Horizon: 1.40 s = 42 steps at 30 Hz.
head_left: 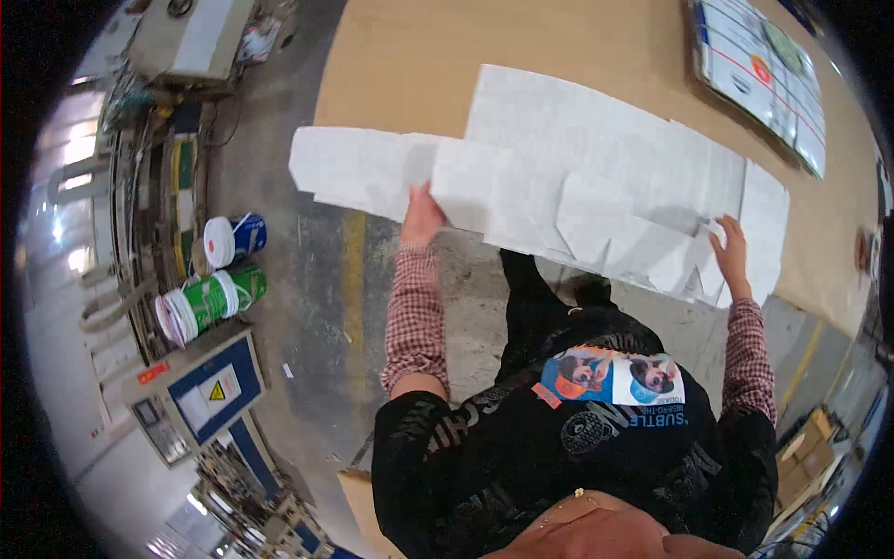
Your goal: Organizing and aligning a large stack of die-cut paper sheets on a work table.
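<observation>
While the near edge of the white cardboard sheet [577, 116] is held by the left hand [425, 216], its right part is touched by the right hand [732, 247]. On the left, the thumb is laid on top and the other fingers are hidden beneath, so the edge appears to be gripped between them. On the right, the fingers are bent over a small flap; whether it is pinched or merely pressed cannot be told.

The sheet is spread across the near side of a brown board surface [400, 65], and its near left strip is carried out past the board's edge, above the grey floor [312, 391]. Several flaps are raised or folded over along the near side. At the far right, a strapped printed bundle [759, 84] is placed on the same board, apart from the sheet. To the left, on the floor, a green bucket [233, 291] and a blue bucket [250, 233] are seen.

Because the left strip is left unsupported by the board, a sag or stray crease could be caused there if the left grip were loosened. The small flaps on the near right could be bent or torn if they were pulled unevenly by the two hands. If the overhang were increased, the whole sheet could be tipped toward the floor.
</observation>
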Each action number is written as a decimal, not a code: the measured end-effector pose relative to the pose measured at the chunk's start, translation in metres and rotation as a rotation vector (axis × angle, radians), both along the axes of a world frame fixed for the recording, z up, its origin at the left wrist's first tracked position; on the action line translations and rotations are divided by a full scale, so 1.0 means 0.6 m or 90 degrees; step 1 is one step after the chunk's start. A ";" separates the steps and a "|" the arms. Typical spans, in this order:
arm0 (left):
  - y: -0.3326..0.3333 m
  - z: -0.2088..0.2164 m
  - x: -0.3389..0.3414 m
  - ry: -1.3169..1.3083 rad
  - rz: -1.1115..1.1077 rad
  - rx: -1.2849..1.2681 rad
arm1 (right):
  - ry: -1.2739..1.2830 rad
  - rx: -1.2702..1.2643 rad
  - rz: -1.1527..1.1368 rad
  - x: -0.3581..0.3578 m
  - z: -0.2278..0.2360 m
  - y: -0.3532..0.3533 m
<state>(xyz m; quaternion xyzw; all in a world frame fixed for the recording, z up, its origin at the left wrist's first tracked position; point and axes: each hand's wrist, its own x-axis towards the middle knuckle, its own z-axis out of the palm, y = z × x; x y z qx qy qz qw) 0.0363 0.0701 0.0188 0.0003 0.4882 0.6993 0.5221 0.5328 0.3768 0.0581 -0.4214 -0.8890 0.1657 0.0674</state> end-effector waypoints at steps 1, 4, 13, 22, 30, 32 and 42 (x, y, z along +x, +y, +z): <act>-0.005 -0.006 0.028 -0.017 0.038 0.043 | -0.031 0.030 -0.067 0.093 -0.023 0.010; -0.038 -0.018 0.092 -0.065 -0.005 -0.014 | -0.113 -0.001 -0.190 0.245 -0.042 0.016; 0.016 -0.048 0.334 -0.128 0.341 0.250 | -0.132 -0.039 -0.115 0.275 -0.040 -0.022; 0.102 -0.004 0.400 0.086 0.178 -0.283 | -0.175 -0.098 -0.023 0.256 -0.021 -0.009; 0.076 0.009 0.421 -0.072 0.301 0.090 | -0.147 -0.102 -0.041 0.275 -0.050 -0.007; 0.086 0.001 0.404 -0.028 0.307 -0.027 | -0.144 -0.090 -0.030 0.278 -0.052 -0.009; 0.070 -0.017 0.403 0.001 0.295 0.029 | -0.131 -0.095 -0.059 0.293 -0.040 0.000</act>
